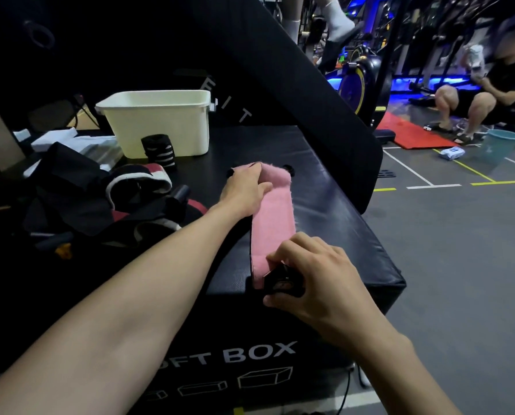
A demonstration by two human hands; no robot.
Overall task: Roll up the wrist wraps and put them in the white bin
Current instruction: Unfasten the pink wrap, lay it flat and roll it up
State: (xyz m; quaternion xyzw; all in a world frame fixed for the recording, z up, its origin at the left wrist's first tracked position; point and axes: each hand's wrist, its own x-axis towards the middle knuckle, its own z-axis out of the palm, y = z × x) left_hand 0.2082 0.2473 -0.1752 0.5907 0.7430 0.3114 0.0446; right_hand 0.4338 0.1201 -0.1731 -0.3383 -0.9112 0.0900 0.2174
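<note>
Our left hand (pixel 244 187) grips the pink wrap (pixel 272 217) at frame centre; the right hand (pixel 307 274) pinches its near end, hiding the black tip.

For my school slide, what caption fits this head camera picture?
Two hands stretch a pink wrist wrap flat on a black padded box near the white bin.

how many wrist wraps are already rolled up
1: the black rolled wrist wrap with white stripes standing against the white plastic bin. The bin's inside is hidden, so more may exist.
</note>
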